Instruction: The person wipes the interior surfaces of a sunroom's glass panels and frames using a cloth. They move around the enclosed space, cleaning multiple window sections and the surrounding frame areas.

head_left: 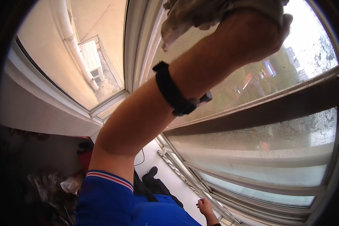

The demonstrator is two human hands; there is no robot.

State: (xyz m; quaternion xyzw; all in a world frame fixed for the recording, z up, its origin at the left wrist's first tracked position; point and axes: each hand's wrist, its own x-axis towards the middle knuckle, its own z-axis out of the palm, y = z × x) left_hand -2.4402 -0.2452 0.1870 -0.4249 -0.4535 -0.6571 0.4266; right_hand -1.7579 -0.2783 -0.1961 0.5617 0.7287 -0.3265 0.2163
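Observation:
My left arm stretches up across the view, with a black band bearing a small device [183,106] on the forearm. At its end my left hand [271,35] grips a grey-brown cloth [197,14], which hides most of the fingers. Cloth and hand are in front of a large, dirty window pane [214,82]; whether they touch the glass is hard to tell. Low on the right, my right hand [205,207] is small in view, its fingers bent, beside the light metal window frame [192,186]. Nothing is plainly visible in it.
A second window [110,56] on the left looks onto an outdoor air-conditioner unit [92,60] and a white pipe [73,48]. Lower panes [257,169] stand at right. My dark shoe [151,171] is over a white surface [169,172]. Crumpled plastic bags [70,184] lie lower left.

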